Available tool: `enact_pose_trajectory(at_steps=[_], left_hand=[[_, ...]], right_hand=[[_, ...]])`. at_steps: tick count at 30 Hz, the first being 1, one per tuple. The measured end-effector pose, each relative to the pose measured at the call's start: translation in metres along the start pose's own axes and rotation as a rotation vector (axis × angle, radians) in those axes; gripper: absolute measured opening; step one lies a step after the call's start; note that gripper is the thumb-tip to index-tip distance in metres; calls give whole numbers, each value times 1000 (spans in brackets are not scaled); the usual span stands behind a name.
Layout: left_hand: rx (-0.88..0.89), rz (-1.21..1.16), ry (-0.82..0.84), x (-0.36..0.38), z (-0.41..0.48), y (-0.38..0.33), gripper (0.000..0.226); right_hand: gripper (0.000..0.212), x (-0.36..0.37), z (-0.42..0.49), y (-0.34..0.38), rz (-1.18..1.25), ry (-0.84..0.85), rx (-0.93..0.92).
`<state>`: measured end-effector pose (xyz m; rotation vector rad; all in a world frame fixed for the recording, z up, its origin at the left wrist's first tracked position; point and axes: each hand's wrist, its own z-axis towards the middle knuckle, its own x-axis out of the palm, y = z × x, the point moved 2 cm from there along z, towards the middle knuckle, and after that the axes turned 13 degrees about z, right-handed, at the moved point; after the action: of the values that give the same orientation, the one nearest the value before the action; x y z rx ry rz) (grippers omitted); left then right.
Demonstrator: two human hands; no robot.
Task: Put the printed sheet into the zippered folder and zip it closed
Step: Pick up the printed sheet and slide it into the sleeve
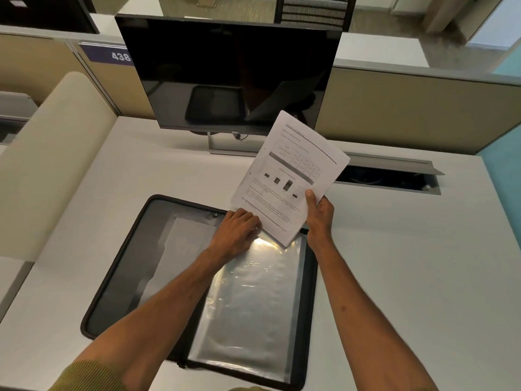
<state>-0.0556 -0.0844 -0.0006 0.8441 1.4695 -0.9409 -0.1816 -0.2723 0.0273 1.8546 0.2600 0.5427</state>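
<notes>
Zippered folder (118,266) lay open flat on the desk (394,277), lower centre of frame, zip undone all round, clear plastic sleeve (248,306) on its right-hand half catching glare. Printed sheet (290,176) held above the folder's upper right corner, right of centre, tilted, its lower corner just over the sleeve's top edge. Right hand (318,213) closed on the sheet's lower right edge, thumb on top, fingers behind. Left hand (236,230) at the sleeve's top edge, fingers curled down; looked to be pinching or parting the sleeve mouth, but grip not clear enough to tell. Dark monitor (228,71) behind, upper centre.

Step judged: insertion, barely begun; sheet not yet inside. Next move likely called for squaring the sheet to the sleeve mouth, keeping the mouth parted, then sliding the sheet down. Folding shut and zipping remained.
</notes>
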Motion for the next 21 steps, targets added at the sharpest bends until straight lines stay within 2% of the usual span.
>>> enact_pose_trajectory(at_steps=[3, 5, 11, 17, 21], left_hand=[[-14, 12, 27, -2, 1, 6, 21], [-46, -1, 41, -1, 0, 7, 22], [-265, -256, 120, -1, 6, 8, 14], [-238, -236, 89, -11, 13, 8, 18], [-249, -221, 168, -9, 17, 12, 18]], right_hand=[[15, -5, 3, -2, -30, 26, 38], [26, -10, 5, -3, -48, 41, 65], [36, -20, 9, -5, -51, 58, 139], [37, -18, 13, -4, -35, 64, 177], [38, -15, 18, -6, -46, 87, 252]])
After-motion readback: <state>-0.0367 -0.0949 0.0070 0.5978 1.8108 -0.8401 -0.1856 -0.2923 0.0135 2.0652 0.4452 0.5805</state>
